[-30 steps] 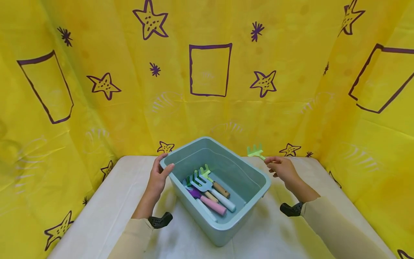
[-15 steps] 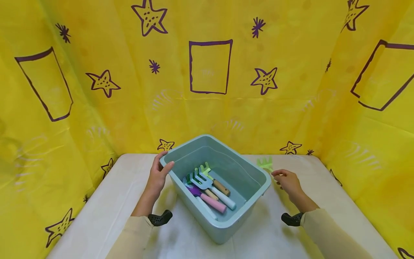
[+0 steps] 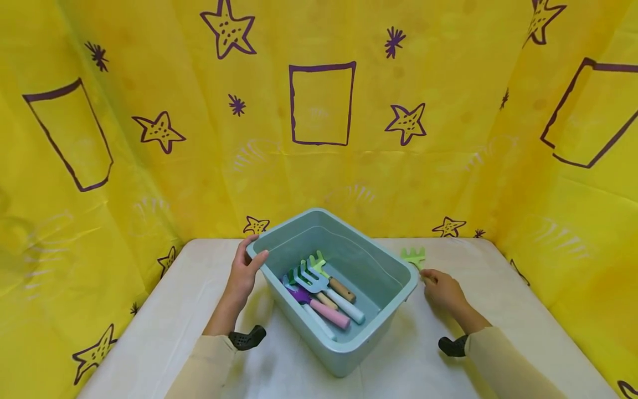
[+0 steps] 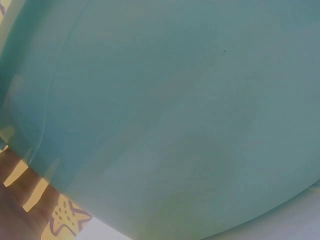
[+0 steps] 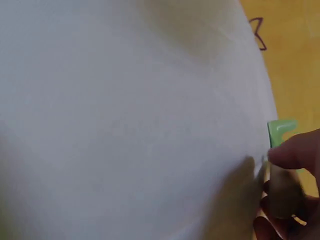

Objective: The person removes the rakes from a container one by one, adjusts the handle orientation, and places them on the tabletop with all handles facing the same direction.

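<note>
My left hand (image 3: 244, 271) grips the left corner of a grey-green plastic tub (image 3: 344, 348), thumb over the rim and fingers outside. In the left wrist view the tub's wall (image 4: 160, 100) fills most of the picture. To the right of the tub, my right hand (image 3: 443, 288) pinches a small light-green hand rake (image 3: 413, 256), its tines pointing away, low over the white table. Much of its handle is hidden by the fingers. Inside the tub lie a pale blue fork (image 3: 311, 281), a green rake (image 3: 317, 261) with a brown handle, and a purple-headed tool (image 3: 300, 295) with a pink handle.
More handles lie under these tools, partly covered. A white cloth-like surface (image 3: 189, 310) covers the table. Yellow curtains (image 3: 319, 177) with purple stars and outlines stand close behind and on both sides. A dark wrist camera (image 3: 452, 347) sits on each wrist.
The right hand has lowered the light-green rake from above the table beside the tub, moving slightly right and toward me. The left hand and tub have stayed put.
</note>
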Tool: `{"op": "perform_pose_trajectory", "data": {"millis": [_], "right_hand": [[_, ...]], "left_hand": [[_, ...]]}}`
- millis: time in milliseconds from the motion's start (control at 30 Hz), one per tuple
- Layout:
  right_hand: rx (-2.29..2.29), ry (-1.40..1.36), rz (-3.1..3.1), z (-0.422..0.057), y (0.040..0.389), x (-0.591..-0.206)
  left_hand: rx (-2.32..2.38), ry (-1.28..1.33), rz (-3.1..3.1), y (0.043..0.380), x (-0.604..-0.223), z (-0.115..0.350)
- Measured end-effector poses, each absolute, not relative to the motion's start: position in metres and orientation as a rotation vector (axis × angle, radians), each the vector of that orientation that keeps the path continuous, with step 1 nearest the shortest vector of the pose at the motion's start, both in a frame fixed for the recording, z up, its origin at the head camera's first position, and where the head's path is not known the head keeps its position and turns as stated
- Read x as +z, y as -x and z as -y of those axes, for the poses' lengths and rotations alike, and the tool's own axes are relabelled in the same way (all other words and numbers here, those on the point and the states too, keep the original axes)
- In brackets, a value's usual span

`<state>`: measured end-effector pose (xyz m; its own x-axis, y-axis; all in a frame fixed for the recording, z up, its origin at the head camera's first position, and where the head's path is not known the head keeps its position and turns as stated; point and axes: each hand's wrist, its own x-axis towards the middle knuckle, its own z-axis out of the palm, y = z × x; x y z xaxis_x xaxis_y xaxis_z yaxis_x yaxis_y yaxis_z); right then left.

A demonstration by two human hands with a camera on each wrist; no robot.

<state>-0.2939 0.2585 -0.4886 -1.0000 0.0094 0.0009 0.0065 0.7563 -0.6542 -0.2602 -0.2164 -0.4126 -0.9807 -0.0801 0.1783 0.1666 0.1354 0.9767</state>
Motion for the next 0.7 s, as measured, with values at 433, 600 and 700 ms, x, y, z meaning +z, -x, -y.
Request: {"op": "perform_pose_trajectory", "data": {"millis": [433, 600, 700], "right_hand": [[0.729, -0.274, 3.079, -0.276, 0.27, -0.477], [0.755, -0.325, 3.055, -0.28, 0.264, -0.48], [0.763, -0.355, 3.034, -0.278, 0.265, -0.483]], "left_hand": [[-1.948, 0.112, 2.207, 0.263, -0.413, 0.215], [-1.939, 0.096, 2.21, 0.261, -0.414, 0.215], [-1.945, 0.102, 2.2, 0.261, -0.415, 0.216]]}}
